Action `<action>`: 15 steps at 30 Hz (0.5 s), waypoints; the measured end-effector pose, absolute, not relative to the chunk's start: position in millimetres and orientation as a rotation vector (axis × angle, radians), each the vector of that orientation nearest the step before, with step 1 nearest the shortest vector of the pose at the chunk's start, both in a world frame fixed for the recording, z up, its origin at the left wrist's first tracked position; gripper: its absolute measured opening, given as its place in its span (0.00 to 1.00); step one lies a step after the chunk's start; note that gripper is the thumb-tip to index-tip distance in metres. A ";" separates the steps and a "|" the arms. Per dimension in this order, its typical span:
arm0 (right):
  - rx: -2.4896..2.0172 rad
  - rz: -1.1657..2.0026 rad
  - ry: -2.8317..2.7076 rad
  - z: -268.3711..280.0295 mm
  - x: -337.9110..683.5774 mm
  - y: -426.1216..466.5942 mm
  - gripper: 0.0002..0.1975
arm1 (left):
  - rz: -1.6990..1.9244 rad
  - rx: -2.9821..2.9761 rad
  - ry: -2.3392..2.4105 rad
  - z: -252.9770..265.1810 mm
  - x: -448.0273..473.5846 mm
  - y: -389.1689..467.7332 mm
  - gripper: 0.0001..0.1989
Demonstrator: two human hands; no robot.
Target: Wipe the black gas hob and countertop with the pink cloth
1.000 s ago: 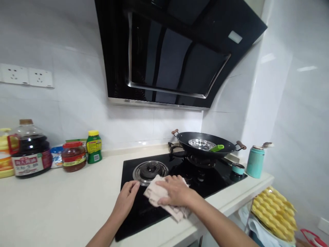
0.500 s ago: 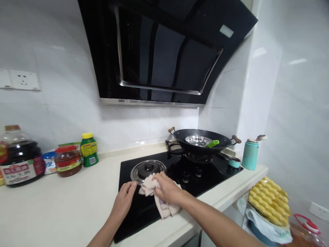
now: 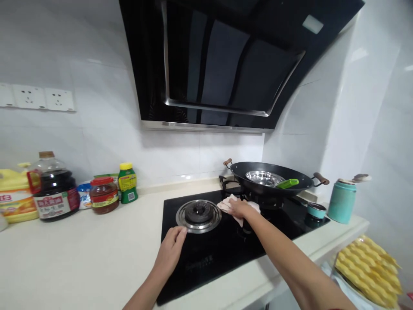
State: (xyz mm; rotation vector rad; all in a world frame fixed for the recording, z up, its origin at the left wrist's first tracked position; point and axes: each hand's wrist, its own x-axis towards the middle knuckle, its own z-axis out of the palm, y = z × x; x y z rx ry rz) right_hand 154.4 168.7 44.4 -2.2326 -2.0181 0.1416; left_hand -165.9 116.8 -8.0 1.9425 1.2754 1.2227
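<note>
On the black glass gas stove (image 3: 206,245), my right hand (image 3: 240,209) presses a crumpled pale pink cloth (image 3: 229,203) between the left burner (image 3: 199,215) and the wok. My left hand (image 3: 171,249) is by the stove's left part, just in front of the burner's metal ring. Its fingers are curled together and nothing shows in them. A black wok (image 3: 238,171) with wooden handles stands on the right burner. Inside it lie a shiny metal bowl (image 3: 263,176) and a green-handled utensil (image 3: 288,184).
A dark range hood (image 3: 226,73) overhangs the stove. Along the left wall stand a yellow jug (image 3: 17,196), a dark sauce bottle (image 3: 56,193), a red-lidded jar (image 3: 103,196) and a green bottle (image 3: 127,183). A turquoise canister (image 3: 342,202) and its lid (image 3: 316,210) sit right; yellow egg trays (image 3: 369,269) lie below.
My right hand has moved the cloth from the stove's front, before the left burner, back and right toward the wok. My left hand stays near the burner. The view has turned left.
</note>
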 end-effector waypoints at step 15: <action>-1.816 -0.002 -2.168 12.1 47.5 58.8 0.26 | 1.296 1.837 1.281 -9.2 -171.4 124.6 0.28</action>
